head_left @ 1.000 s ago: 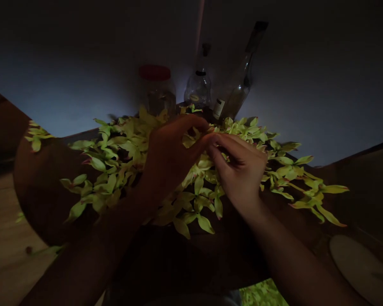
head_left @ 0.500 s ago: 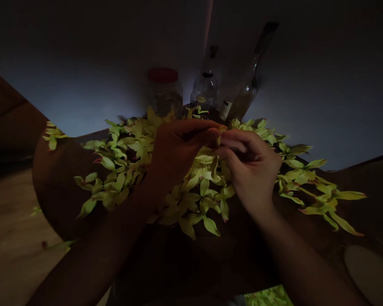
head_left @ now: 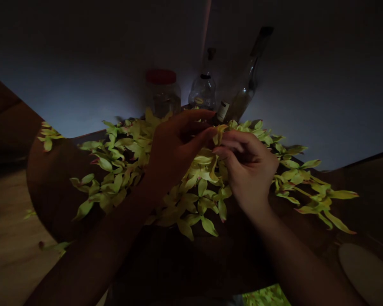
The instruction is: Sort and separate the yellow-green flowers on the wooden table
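My right hand point(head_left: 252, 163) pinches a small yellow-green flower point(head_left: 219, 134) between thumb and fingertips, over the middle of a dark table point(head_left: 47, 182). Facing it from the left is my left hand point(head_left: 175, 148), its forefinger stretched out above and apart from the thumb. The left thumb tip is right beside the flower; whether it touches, I cannot tell. Beneath and around both hands spreads a loose heap of long-petalled yellow-green flowers point(head_left: 207, 204), some with pinkish tips. My hands and forearms hide part of the heap.
Behind the heap, against the wall, stand a clear jar point(head_left: 164, 97) with a red lid, a rounded glass bottle point(head_left: 202, 91) and a tall leaning bottle point(head_left: 245, 93). More yellow-green pieces point(head_left: 266, 296) show at the bottom edge. A pale rounded object point(head_left: 364, 272) is at lower right.
My left forefinger has lifted off the thumb, and the left fingertips have parted above the flower. More of the flower shows in my right fingers. The whole view has shifted slightly.
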A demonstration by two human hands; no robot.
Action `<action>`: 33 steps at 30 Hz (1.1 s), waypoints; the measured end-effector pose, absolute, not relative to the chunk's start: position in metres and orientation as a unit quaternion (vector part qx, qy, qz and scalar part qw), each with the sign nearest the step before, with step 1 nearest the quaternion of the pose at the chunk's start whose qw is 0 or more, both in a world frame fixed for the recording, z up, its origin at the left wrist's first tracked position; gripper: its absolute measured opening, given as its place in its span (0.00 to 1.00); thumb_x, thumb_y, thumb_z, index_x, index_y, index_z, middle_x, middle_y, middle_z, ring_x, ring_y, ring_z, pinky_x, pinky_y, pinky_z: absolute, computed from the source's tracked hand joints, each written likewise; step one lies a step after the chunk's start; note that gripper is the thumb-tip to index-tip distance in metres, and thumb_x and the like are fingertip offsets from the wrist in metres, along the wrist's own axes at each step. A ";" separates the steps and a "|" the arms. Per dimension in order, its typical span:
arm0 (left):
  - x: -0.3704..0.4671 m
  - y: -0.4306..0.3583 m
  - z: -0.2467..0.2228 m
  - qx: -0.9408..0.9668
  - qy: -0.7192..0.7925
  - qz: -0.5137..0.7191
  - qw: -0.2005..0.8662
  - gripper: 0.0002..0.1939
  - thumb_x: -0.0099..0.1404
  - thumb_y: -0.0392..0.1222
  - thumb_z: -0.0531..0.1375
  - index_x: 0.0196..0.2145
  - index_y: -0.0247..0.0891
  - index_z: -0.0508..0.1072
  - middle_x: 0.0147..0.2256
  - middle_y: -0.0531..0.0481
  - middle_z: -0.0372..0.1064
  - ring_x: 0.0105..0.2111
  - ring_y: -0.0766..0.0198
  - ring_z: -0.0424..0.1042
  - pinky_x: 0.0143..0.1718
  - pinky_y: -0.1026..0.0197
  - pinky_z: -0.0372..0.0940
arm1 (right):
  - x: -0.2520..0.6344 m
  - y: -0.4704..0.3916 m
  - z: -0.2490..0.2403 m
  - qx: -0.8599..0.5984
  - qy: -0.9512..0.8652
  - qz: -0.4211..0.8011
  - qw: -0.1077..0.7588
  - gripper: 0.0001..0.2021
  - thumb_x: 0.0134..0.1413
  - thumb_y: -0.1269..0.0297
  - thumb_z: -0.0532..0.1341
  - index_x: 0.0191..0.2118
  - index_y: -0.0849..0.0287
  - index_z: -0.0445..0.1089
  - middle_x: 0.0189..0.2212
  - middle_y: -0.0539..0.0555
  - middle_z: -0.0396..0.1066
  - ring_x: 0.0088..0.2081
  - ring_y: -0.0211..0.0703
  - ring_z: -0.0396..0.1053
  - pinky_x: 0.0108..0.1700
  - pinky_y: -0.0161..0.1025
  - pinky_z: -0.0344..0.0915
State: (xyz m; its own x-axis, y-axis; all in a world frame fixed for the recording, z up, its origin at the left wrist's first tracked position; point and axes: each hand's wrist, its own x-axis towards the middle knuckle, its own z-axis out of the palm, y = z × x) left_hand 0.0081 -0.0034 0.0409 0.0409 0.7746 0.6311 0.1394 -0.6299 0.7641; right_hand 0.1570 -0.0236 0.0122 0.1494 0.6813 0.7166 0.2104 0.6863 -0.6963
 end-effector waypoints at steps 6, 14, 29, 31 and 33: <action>0.006 -0.001 0.039 0.768 0.332 0.538 0.096 0.06 0.72 0.39 0.60 0.36 0.37 0.72 0.36 0.49 0.75 0.34 0.65 0.74 0.36 0.63 0.68 | 0.157 -0.025 0.014 -0.365 -0.631 0.150 0.668 0.11 0.54 0.72 0.70 0.43 0.52 0.77 0.37 0.47 0.80 0.39 0.39 0.79 0.44 0.36 0.78; 0.007 -0.004 0.040 0.754 0.334 0.554 0.111 0.07 0.72 0.36 0.58 0.34 0.37 0.72 0.33 0.51 0.73 0.33 0.66 0.72 0.38 0.62 0.65 | 0.158 -0.022 0.019 -0.375 -0.598 0.250 0.663 0.08 0.56 0.64 0.70 0.42 0.51 0.79 0.37 0.47 0.81 0.39 0.40 0.80 0.44 0.38 0.79; 0.003 0.002 0.040 0.732 0.312 0.560 0.231 0.16 0.69 0.54 0.64 0.33 0.37 0.78 0.29 0.52 0.75 0.29 0.66 0.73 0.31 0.65 0.65 | 0.159 -0.021 0.019 -0.330 -0.601 0.290 0.668 0.12 0.54 0.75 0.70 0.41 0.49 0.81 0.38 0.44 0.82 0.41 0.36 0.81 0.44 0.30 0.78; 0.003 0.002 0.041 0.736 0.313 0.557 0.223 0.14 0.70 0.52 0.64 0.34 0.38 0.78 0.29 0.53 0.75 0.30 0.65 0.73 0.32 0.64 0.66 | 0.160 -0.021 0.019 -0.330 -0.592 0.297 0.672 0.12 0.53 0.73 0.70 0.41 0.48 0.81 0.38 0.43 0.82 0.41 0.36 0.81 0.45 0.30 0.78; 0.003 0.002 0.041 0.739 0.317 0.553 0.218 0.11 0.71 0.47 0.63 0.34 0.38 0.77 0.30 0.53 0.75 0.30 0.66 0.73 0.31 0.65 0.65 | 0.160 -0.021 0.019 -0.334 -0.586 0.300 0.675 0.12 0.53 0.72 0.71 0.41 0.47 0.81 0.37 0.43 0.82 0.41 0.36 0.80 0.46 0.31 0.78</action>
State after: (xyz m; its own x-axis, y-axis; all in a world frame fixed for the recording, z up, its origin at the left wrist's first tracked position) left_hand 0.0032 0.0019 0.0408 0.1870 0.7092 0.6797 0.2266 -0.7044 0.6726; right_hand 0.1599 -0.0205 0.0186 0.1340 0.7955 0.5910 -0.0135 0.5978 -0.8015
